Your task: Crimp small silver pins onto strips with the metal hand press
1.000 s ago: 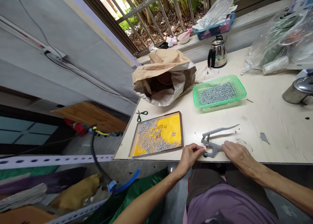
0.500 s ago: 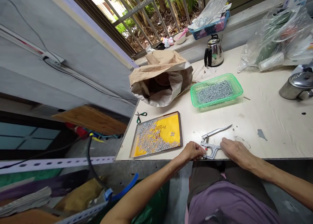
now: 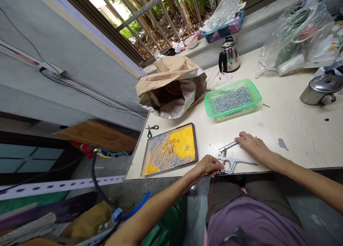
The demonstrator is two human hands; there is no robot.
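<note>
Silver hand pliers [image 3: 230,164] with a coil spring and a red part lie at the table's front edge, their two long handles spread apart to the right. My left hand [image 3: 210,165] is closed in a pinch at the jaw end; what sits between its fingertips is too small to make out. My right hand [image 3: 250,146] has its fingers around the end of the upper handle, while the lower handle is bare. Left of the pliers lies a shallow tray [image 3: 196,146] with a yellow lining and many small silver metal pins [image 3: 171,160].
A green plastic basket [image 3: 253,99] holds more silver pins. Behind the tray are green-handled scissors [image 3: 152,129] and an open brown paper bag [image 3: 171,85]. A steel kettle [image 3: 232,56], a lidded metal mug [image 3: 318,90] and plastic bags [image 3: 294,42] stand farther back.
My right hand has moved from the lower handle up to the upper handle of the pliers. My left hand stays pinched at the jaw. The view has shifted slightly.
</note>
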